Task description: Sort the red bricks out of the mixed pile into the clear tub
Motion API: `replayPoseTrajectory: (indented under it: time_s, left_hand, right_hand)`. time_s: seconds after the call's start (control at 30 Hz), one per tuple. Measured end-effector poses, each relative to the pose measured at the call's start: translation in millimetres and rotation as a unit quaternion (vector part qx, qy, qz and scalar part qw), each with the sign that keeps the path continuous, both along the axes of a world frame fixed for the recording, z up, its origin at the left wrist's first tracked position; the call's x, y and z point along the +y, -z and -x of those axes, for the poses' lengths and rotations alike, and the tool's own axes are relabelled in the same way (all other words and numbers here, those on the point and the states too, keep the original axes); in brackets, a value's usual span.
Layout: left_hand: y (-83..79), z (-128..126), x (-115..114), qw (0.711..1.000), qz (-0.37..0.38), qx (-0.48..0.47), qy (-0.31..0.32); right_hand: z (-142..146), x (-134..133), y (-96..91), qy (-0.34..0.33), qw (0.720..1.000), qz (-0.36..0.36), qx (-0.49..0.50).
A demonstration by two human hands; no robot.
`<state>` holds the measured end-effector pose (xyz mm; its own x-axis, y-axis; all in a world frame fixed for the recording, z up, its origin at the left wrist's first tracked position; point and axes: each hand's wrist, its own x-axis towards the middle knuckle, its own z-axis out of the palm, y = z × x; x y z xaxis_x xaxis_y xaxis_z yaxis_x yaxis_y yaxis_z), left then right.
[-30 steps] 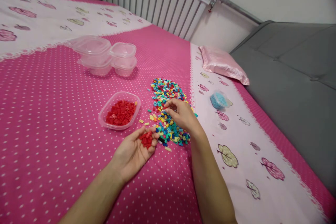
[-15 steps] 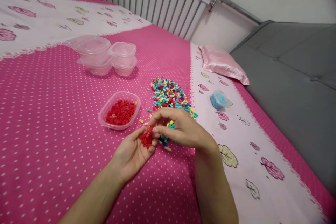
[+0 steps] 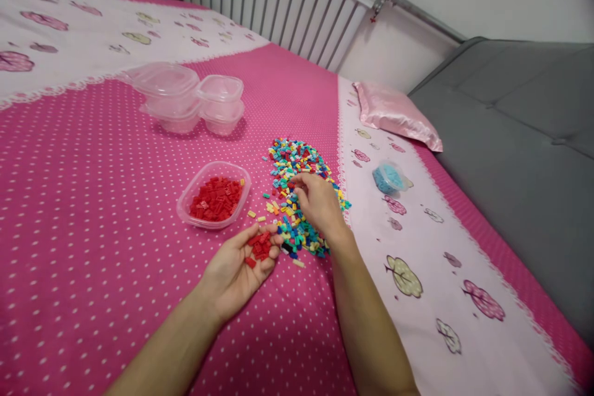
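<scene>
My left hand (image 3: 239,275) is cupped palm up, holding a small heap of red toy bricks (image 3: 261,245). My right hand (image 3: 318,201) is over the loose pile of mixed-colour toy bricks (image 3: 301,232), its thumb and forefinger bent toward each other at the pile's surface. A red piece shows by these fingertips, but whether it is gripped is unclear. Left of the pile, a clear plastic container (image 3: 182,210) holds many red bricks (image 3: 216,198) and a yellow one at its edge. A few yellow bricks (image 3: 251,214) lie between container and pile.
Stacked clear containers (image 3: 174,108) with lids stand farther back on the pink dotted bedspread (image 3: 116,198). At right is a small container of blue bricks (image 3: 388,178). Behind it are a pink pillow (image 3: 396,114) and a grey headboard (image 3: 505,111). A radiator (image 3: 278,3) lines the wall.
My right hand has moved from my left palm forward and right to the pile. The red bricks in my left palm are now uncovered; my left hand has stayed nearly in place.
</scene>
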<state>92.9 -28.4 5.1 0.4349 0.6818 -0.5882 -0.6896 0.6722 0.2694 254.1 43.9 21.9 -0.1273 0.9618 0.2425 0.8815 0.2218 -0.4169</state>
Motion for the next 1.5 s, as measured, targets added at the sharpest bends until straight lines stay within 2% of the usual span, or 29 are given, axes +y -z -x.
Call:
replayPoseTrajectory:
  time_s: [0.23,0.37,0.8,0.93,1.03,1.17,1.27,1.33,1.4,1.5]
  left_hand:
    - [-0.5,-1,0,1.0,0.007,0.005,0.001]
    - [-1.0,-1,0,1.0,0.001,0.004,0.004]
    - [-1.2,-2,1,1.0,0.017,0.015,-0.003]
    - [-0.7,-3,1,1.0,0.012,0.016,-0.003]
    - [0.3,-2,0,1.0,0.003,0.013,-0.005]
    - [0.8,-2,0,1.0,-0.001,0.004,-0.005]
    - [0.2,-3,1,1.0,-0.004,-0.003,-0.013]
    - [-0.4,-3,1,1.0,-0.002,-0.007,-0.023]
    - [-1.0,-3,1,1.0,0.006,-0.004,-0.024]
    - [-1.2,-2,1,1.0,0.013,0.008,-0.013]
  right_hand:
    - [7,6,21.1,-0.097,0.992,-0.012,-0.083]
    - [8,8,25.7,-0.088,0.991,-0.028,-0.093]
    - [5,9,29.8,-0.085,0.994,-0.009,-0.063]
    - [5,8,20.2,-0.091,0.995,0.003,-0.029]
    - [4,1,4.0,-0.12,0.992,0.009,0.022]
    - [4,-17,-23.9,-0.218,0.968,0.074,0.1]
    - [5,-31,-40.5,-0.308,0.937,0.114,0.114]
    - [6,-37,-46.4,-0.339,0.925,0.122,0.12]
    - [7,-38,-47.4,-0.329,0.929,0.109,0.132]
    - [6,-32,-40.6,-0.25,0.957,0.061,0.138]
